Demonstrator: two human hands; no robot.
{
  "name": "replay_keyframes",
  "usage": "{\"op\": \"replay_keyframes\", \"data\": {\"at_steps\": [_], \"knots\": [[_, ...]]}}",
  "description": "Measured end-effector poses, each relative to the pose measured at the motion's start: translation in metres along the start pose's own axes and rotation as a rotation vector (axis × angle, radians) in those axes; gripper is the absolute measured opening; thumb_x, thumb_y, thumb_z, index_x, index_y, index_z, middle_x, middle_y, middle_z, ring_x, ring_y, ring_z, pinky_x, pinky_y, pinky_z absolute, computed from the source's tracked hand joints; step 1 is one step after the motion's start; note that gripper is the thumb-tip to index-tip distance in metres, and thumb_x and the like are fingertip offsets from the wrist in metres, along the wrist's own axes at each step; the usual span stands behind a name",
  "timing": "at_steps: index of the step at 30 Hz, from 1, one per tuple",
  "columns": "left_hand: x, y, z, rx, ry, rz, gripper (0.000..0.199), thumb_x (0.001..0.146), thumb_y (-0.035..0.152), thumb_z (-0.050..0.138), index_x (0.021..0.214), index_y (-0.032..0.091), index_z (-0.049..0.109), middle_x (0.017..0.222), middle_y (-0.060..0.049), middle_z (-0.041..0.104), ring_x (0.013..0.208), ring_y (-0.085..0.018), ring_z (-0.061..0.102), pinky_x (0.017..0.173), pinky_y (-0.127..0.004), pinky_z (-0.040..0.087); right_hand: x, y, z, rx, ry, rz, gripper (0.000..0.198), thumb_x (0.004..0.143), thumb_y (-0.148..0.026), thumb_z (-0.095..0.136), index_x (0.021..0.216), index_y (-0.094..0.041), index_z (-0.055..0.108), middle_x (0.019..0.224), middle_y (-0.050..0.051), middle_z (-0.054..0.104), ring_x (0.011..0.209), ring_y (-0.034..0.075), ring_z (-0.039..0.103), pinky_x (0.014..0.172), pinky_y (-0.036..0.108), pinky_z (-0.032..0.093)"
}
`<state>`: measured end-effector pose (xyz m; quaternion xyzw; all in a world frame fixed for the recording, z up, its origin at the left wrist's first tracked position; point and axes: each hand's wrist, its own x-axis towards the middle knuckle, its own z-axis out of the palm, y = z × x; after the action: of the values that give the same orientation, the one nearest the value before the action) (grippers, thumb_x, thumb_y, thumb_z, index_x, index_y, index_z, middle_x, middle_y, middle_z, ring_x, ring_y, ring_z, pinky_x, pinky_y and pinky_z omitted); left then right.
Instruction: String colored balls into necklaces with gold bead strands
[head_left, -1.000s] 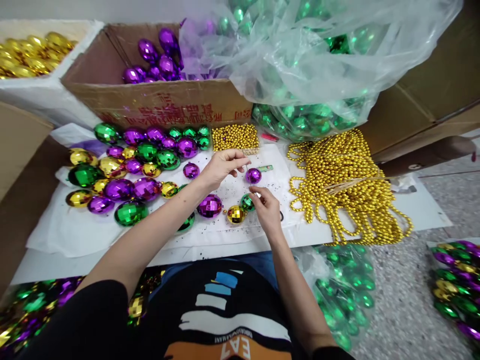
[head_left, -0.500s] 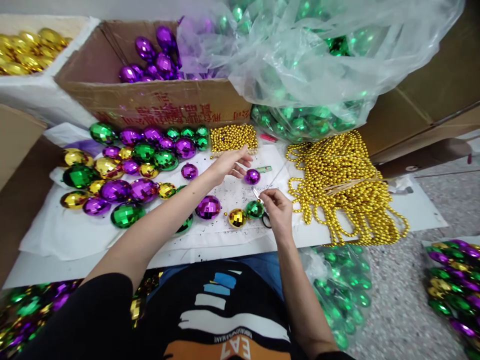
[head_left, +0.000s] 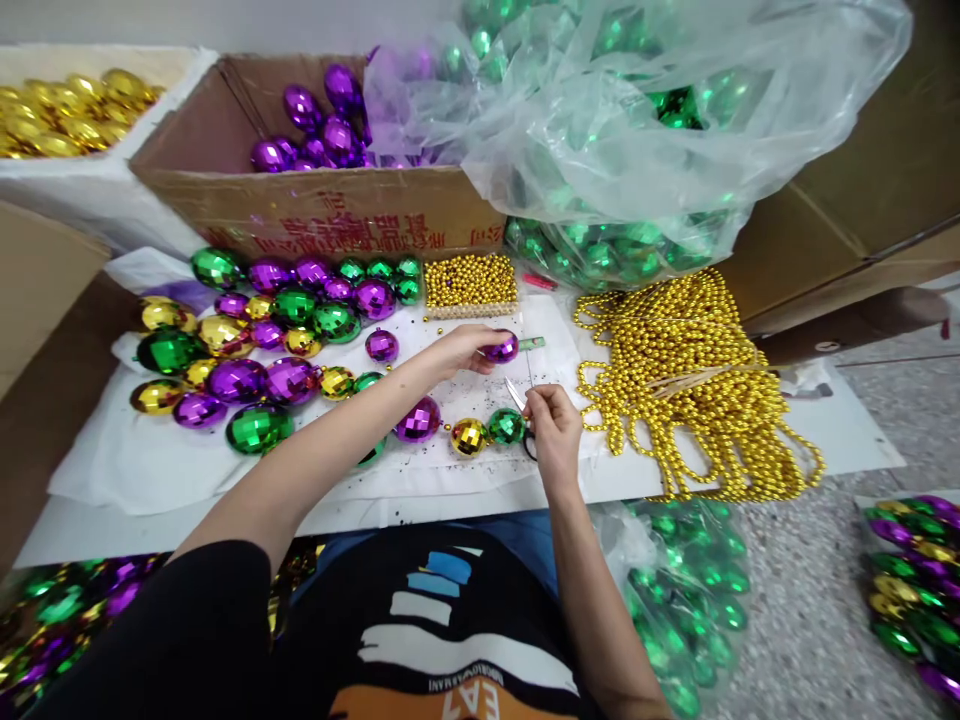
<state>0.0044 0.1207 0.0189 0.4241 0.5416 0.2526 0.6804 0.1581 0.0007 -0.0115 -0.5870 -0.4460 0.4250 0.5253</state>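
My left hand [head_left: 477, 350] has its fingers closed around a small purple faceted ball [head_left: 501, 347]. Below and to the right, my right hand [head_left: 555, 420] is pinched on a thin thread [head_left: 529, 368] that runs up toward that ball. Scissors [head_left: 514, 393] show at the right fingertips, blades pointing up-left and a black handle loop below; whether they are gripped or lie under the hand I cannot tell. Just left of the right hand, a green ball [head_left: 506, 427], a gold ball [head_left: 469, 437] and a larger purple ball [head_left: 418, 419] sit in a row.
Many purple, green and gold balls [head_left: 292, 381] cover the table's left side. Behind stand a tray of gold beads [head_left: 470, 283], a cardboard box [head_left: 315, 210] of purple balls and a plastic bag [head_left: 600, 150] of green ones. Gold bead strands [head_left: 675, 380] lie at right.
My left hand was open above the small purple ball and has come down and closed around it. The ball has shifted slightly up-left. My right hand has barely moved.
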Motion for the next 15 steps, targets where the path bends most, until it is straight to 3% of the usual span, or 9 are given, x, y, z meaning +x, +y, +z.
{"op": "replay_keyframes", "data": {"at_steps": [2, 5, 8, 15], "knots": [[-0.009, 0.000, -0.014, -0.351, -0.031, -0.017, 0.014, 0.083, 0.028, 0.065, 0.088, 0.014, 0.066, 0.083, -0.009, 0.070, 0.069, -0.017, 0.065, 0.076, -0.036, 0.056, -0.004, 0.000, -0.004, -0.042, -0.033, 0.016, 0.019, 0.085, -0.037, 0.060, 0.079, -0.019, 0.061, 0.062, -0.003, 0.053, 0.056, 0.011, 0.046, 0.055, 0.024, 0.038], [-0.021, -0.003, -0.032, -0.645, 0.008, 0.037, 0.011, 0.086, 0.023, 0.062, 0.092, 0.014, 0.065, 0.087, -0.010, 0.071, 0.080, -0.019, 0.069, 0.085, -0.037, 0.058, -0.011, -0.003, -0.006, -0.070, -0.082, 0.036, 0.021, 0.083, -0.039, 0.062, 0.081, -0.018, 0.066, 0.061, -0.002, 0.055, 0.058, 0.013, 0.050, 0.057, 0.025, 0.040], [-0.030, -0.006, -0.042, -0.744, 0.050, 0.079, 0.011, 0.089, 0.020, 0.057, 0.096, 0.014, 0.064, 0.092, -0.011, 0.071, 0.090, -0.020, 0.070, 0.090, -0.038, 0.058, -0.018, -0.006, -0.005, -0.069, -0.092, 0.054, 0.023, 0.082, -0.040, 0.063, 0.088, -0.018, 0.070, 0.064, -0.001, 0.059, 0.059, 0.013, 0.052, 0.056, 0.026, 0.041], [-0.038, -0.008, -0.047, -0.752, 0.103, 0.123, 0.015, 0.088, 0.026, 0.061, 0.098, 0.015, 0.063, 0.102, -0.013, 0.071, 0.103, -0.022, 0.069, 0.095, -0.037, 0.057, -0.026, -0.010, 0.000, -0.086, -0.105, 0.046, 0.025, 0.082, -0.040, 0.064, 0.092, -0.019, 0.074, 0.073, 0.002, 0.067, 0.062, 0.014, 0.056, 0.057, 0.026, 0.044]]}}
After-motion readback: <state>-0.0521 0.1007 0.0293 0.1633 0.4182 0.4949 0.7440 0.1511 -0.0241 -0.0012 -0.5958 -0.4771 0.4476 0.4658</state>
